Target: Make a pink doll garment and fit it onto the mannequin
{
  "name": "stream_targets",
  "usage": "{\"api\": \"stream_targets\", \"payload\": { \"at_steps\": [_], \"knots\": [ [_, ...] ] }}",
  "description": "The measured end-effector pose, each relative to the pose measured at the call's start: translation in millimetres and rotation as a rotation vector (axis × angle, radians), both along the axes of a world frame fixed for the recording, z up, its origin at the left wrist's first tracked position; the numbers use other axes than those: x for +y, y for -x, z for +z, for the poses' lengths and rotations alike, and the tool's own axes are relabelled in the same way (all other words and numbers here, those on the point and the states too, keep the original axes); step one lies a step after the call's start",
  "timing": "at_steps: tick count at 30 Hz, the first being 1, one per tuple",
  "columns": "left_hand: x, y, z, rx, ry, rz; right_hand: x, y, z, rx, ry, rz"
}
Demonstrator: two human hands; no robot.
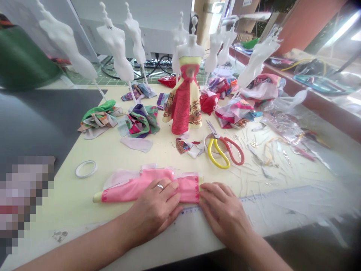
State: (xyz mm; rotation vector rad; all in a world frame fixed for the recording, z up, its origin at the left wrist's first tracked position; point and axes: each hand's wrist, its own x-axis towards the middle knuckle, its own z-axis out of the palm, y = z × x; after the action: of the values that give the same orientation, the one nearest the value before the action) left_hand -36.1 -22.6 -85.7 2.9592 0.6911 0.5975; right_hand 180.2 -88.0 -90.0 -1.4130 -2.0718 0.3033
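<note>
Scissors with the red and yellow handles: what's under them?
Under the scissors lies a pale ring, partly visible around the handles, on the tabletop. What the handles cover can't be seen.

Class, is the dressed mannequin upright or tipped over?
Upright: the dressed mannequin has its neck at the top and its skirt flaring down below.

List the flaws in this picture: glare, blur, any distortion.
Head view: glare at upper right; haze and smearing toward the right edge, where the ruler fades; the far-left mannequin and far-right mannequin lean outward, probably lens distortion; coarse pixel blocks mask the left edge; the scissors look fairly clear.
</note>
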Motion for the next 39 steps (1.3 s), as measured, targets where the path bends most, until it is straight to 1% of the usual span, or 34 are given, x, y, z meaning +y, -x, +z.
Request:
{"api": "stream_targets", "payload": {
  "at_steps": [7,10,12,14,16,20,25,28,33,39],
  "knots": [
    [1,-1,4.5,-0.008,0.009,0.015,0,-1,-1.0,-0.025,-0.009,0.033],
    [1,-4,6.0,-0.010,0.009,-0.014,1,-1,-0.1,-0.045,-0.025,0.043],
    [3,-7,8.1,0.000,0.046,-0.034,1,-1,1.2,-0.050,-0.021,0.043],
    [8,-11,11.4,-0.002,0.108,-0.027,2,-1,2.4,-0.048,-0.013,0.043],
    [16,-17,15.5,-0.030,0.167,0.007,2,-2,3.4,-0.044,-0.020,0.027],
    [40,-35,21.5,-0.081,0.314,0.106,3,-3,4.1,-0.051,-0.028,-0.003],
    [65,-60,24.9,0.043,0.603,0.148,3,-4,2.2,-0.050,-0.007,0.013],
    [72,-69,25.8,0.108,0.693,0.156,3,-4,0.2,-0.042,-0.005,0.013],
    [74,-76,25.0,0.144,0.676,0.194,3,-4,-0.7,-0.039,-0.017,0.000],
    [72,-76,24.7,0.117,0.648,0.200,-1,-5,1.1,-0.003,-0.008,-0.020]
  ]
}}
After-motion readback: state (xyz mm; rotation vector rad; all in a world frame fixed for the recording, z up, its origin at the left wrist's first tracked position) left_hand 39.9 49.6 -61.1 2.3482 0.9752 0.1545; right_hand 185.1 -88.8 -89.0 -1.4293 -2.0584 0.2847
